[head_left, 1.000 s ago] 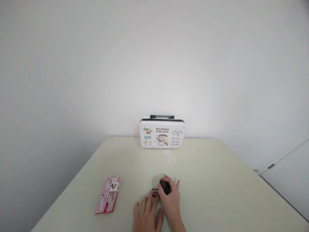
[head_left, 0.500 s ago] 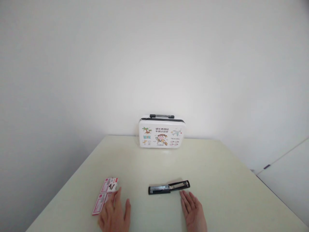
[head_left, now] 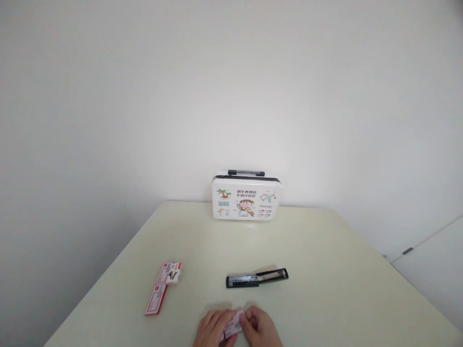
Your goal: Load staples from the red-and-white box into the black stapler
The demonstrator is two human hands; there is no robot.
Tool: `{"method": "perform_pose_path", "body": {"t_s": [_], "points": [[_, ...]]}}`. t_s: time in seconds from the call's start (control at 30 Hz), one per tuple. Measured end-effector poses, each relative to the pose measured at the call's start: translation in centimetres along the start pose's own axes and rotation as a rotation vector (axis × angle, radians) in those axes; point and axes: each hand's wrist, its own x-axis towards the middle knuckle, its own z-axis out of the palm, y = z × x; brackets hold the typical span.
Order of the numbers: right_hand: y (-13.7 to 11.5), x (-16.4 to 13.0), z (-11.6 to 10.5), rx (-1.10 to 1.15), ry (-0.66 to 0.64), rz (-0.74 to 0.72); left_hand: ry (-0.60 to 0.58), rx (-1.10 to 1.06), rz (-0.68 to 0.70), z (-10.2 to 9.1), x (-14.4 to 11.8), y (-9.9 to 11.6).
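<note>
My left hand [head_left: 213,327] is closed around a small pink-and-white pad [head_left: 235,326] near the front edge of the table. The fingers of my right hand [head_left: 258,325] pinch the pad's right end, so both hands are on it and much of it is covered. Beyond them lies a black stapler [head_left: 242,280], swung open with its metal magazine showing. To the left are two flat pads with pink borders, a front one [head_left: 155,300] and a back one [head_left: 165,273]. A small white box [head_left: 175,273] with a stapler picture sits at the back pad's right side.
A white case [head_left: 248,200] with a black handle and cartoon prints stands upright at the back of the pale table [head_left: 307,250], close to the wall. A dark cable clip [head_left: 407,251] shows on the right.
My left hand has moved right from the pile with a pink-and-white pad. My right hand has left the stapler's side and come down to the pad. The view has shifted slightly.
</note>
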Motion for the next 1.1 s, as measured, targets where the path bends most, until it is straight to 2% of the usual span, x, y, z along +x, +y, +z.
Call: {"method": "perform_pose_path", "body": {"t_s": [0.13, 0.23, 0.3, 0.4, 0.47, 0.57, 0.7, 0.83, 0.97, 1.1], "points": [[0.2, 0.2, -4.1, -0.071, 0.071, 0.007, -0.049, -0.15, -0.093, -0.8, 2.5, 1.5], [0.5, -0.2, -6.3, -0.133, 0.113, 0.023, -0.023, -0.22, -0.153, -1.0, 2.8, 1.6], [-0.3, -0.6, -7.0, -0.247, 0.166, 0.022, -0.014, -0.255, -0.172, -0.9, 2.7, 1.5], [-2.9, -0.7, -6.8, -0.542, 0.185, -0.055, -0.018, -0.29, -0.197, -1.0, 2.7, 1.8], [-4.9, -0.3, -6.0, -0.72, 0.079, -0.161, -0.026, -0.308, -0.209, -1.3, 2.8, 2.2], [-7.1, 0.8, -4.4, -0.844, -0.081, -0.277, -0.025, -0.32, -0.223, -1.7, 2.8, 2.7], [-8.1, 2.0, -3.6, -0.845, -0.161, -0.353, -0.008, -0.319, -0.224, -1.8, 2.8, 2.7], [-7.9, 1.5, -5.2, -0.77, -0.208, -0.399, -0.002, -0.32, -0.225, -1.5, 2.7, 2.5], [-6.2, 0.1, -7.9, -0.594, -0.098, -0.341, -0.006, -0.325, -0.205, -1.6, 2.7, 2.4], [-4.6, -1.2, -9.6, -0.446, -0.021, -0.358, 0.038, -0.3, -0.178, -2.2, 2.8, 2.6]]}}
